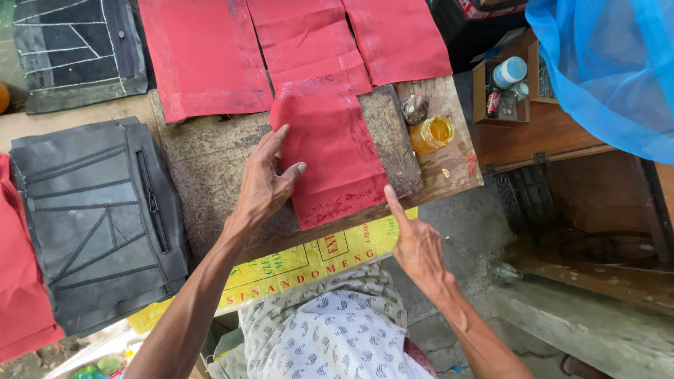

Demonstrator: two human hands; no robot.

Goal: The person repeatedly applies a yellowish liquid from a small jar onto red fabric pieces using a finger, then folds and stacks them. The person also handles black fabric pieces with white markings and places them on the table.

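Observation:
A red fabric piece [331, 151] lies on a stained grey work slab [210, 161], its edges darkened with glue. My left hand [265, 184] rests flat beside the fabric's left edge, fingertips touching it. My right hand [414, 242] points with the index finger at the fabric's lower right corner, holding nothing. Three more red pieces [203, 52] lie in a row beyond the slab.
A jar of amber glue [431, 133] and a small metal tin [414, 109] stand on the wooden board at the right. Black stitched bag panels [98, 217] lie at the left. A wooden box with bottles [507, 84] and blue netting [611, 63] are at the far right.

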